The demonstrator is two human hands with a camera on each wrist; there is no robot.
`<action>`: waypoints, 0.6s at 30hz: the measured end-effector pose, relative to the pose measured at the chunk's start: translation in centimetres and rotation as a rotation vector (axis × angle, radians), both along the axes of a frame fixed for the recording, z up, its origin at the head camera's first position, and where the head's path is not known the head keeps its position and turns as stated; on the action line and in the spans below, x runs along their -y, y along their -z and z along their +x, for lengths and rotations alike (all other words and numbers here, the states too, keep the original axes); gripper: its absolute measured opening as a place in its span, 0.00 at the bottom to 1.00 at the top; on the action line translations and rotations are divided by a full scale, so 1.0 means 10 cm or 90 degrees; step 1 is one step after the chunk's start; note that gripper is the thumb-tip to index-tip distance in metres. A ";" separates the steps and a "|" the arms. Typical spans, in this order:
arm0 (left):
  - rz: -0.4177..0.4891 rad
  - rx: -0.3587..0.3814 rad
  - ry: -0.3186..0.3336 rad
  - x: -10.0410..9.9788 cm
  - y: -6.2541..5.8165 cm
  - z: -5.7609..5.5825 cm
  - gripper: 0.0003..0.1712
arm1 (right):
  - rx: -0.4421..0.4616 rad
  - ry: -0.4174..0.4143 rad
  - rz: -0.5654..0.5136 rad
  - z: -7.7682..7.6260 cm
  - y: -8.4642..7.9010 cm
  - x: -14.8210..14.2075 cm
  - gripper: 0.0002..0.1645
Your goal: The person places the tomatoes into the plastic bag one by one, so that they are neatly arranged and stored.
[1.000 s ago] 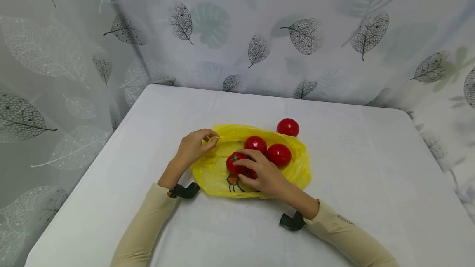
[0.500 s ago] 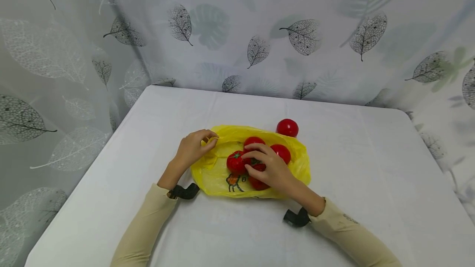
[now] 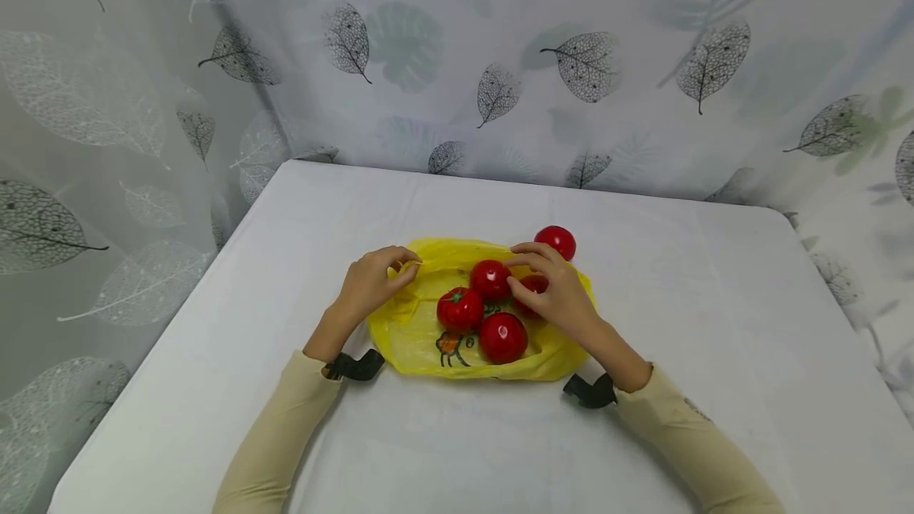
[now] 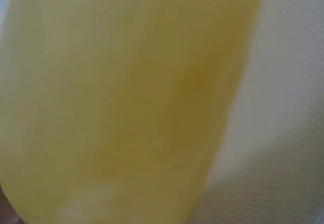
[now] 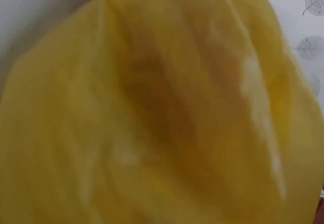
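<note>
A yellow plastic bag (image 3: 408,347) lies on the table with its mouth spread wide. Thumb and fingers of my left hand (image 3: 371,282) pinch its left rim. Inside are several red tomatoes: one with a green calyx (image 3: 460,309), a front tomato (image 3: 503,338), a back tomato (image 3: 489,280) and a right tomato (image 3: 530,297). My right hand (image 3: 560,292) is over the bag's right side, loosely curved, and partly hides the right tomato. Its thumb tip overlaps the gap between the back and right tomatoes. Bag plastic (image 4: 126,102) fills most of both wrist views.
One more tomato (image 3: 555,242) sits on the white table (image 3: 700,324) behind the bag, outside it. A leaf-patterned curtain (image 3: 457,46) hangs behind and beside the table. Black wrist mounts (image 3: 591,391) stick out under both forearms.
My right hand has moved right and back, from over the calyx tomato to the right tomato, uncovering the front tomato. The left hand has stayed at the rim.
</note>
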State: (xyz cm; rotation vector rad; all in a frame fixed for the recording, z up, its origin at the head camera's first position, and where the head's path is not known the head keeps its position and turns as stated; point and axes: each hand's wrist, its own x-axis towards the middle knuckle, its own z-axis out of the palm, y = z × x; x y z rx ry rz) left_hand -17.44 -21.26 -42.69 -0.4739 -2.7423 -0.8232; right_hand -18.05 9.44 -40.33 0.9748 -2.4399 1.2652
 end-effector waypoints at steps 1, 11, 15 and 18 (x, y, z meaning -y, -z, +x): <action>0.000 -0.001 0.000 0.00 0.00 0.00 0.10 | -0.001 0.005 -0.006 -0.02 0.01 -0.02 0.15; 0.000 0.002 0.006 -0.01 -0.01 0.00 0.10 | -0.046 0.086 -0.052 -0.24 0.19 -0.15 0.12; 0.001 0.004 0.004 -0.01 -0.03 0.01 0.10 | -0.010 0.113 -0.062 -0.32 0.21 -0.19 0.12; 0.001 0.008 0.003 0.00 -0.03 0.01 0.10 | 0.032 0.142 -0.049 -0.37 0.22 -0.22 0.15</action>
